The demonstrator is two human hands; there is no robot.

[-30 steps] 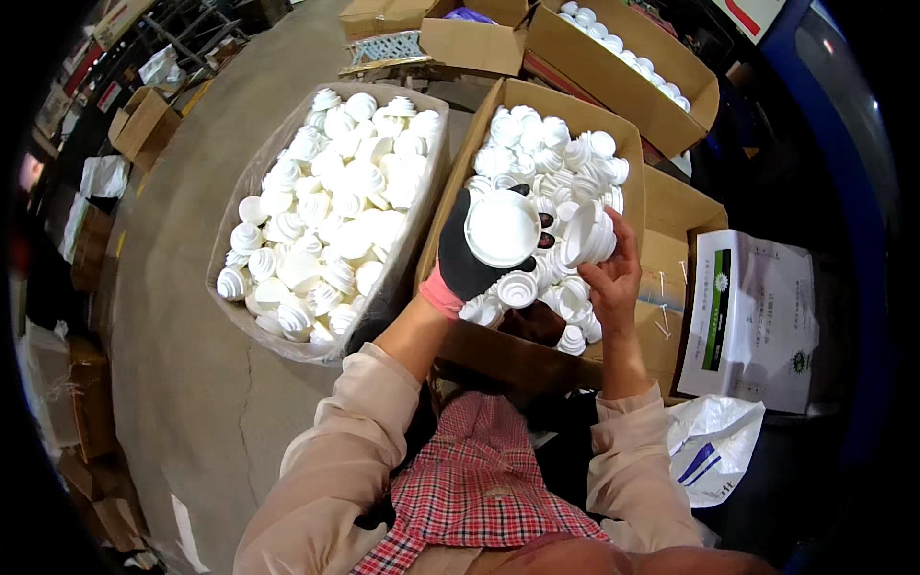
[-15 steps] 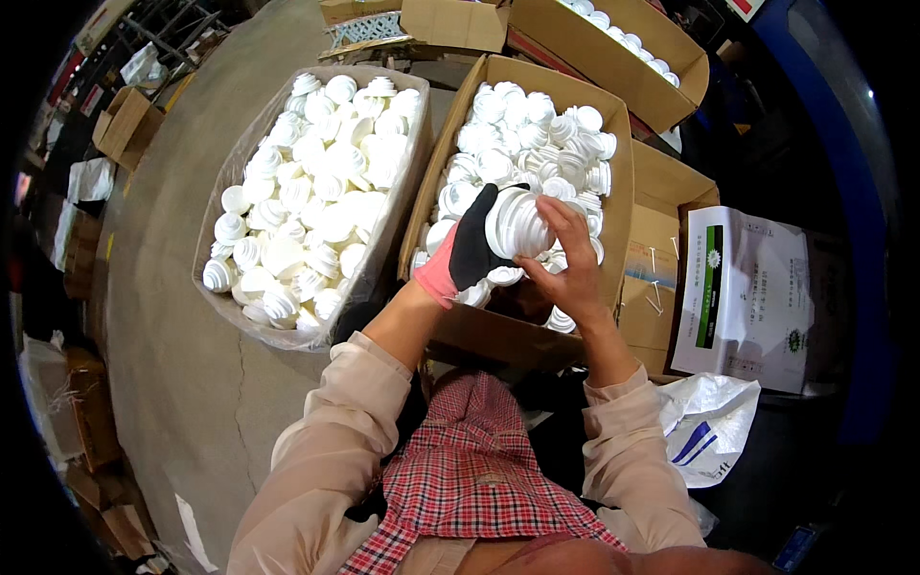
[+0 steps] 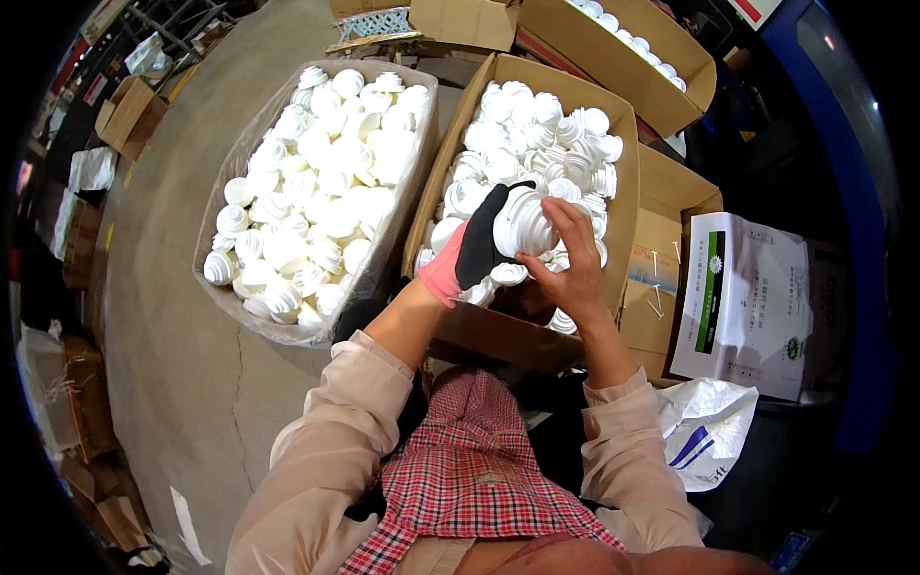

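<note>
A white ridged plastic piece (image 3: 523,222), rounded with stepped rings, is held between both my hands. My left hand (image 3: 479,240), in a black and pink glove, wraps round its left side. My bare right hand (image 3: 573,259) grips its right side, with the fingers over the top and the thumb below. Both hands are above the near part of an open cardboard box (image 3: 625,182), which is full of similar white ridged pieces (image 3: 522,129). The side of the piece against my left palm is hidden.
Left stands a plastic-lined box (image 3: 213,182) heaped with white rounded pieces (image 3: 311,192). Another box (image 3: 613,57) with white pieces is at the back right. Right of my hands lie flat cardboard (image 3: 644,311) with thin white sticks, a printed white carton (image 3: 752,302) and a white bag (image 3: 709,422).
My hands keep hold of the white ridged piece, which has turned slightly between them. The surroundings have shifted a little in the picture.
</note>
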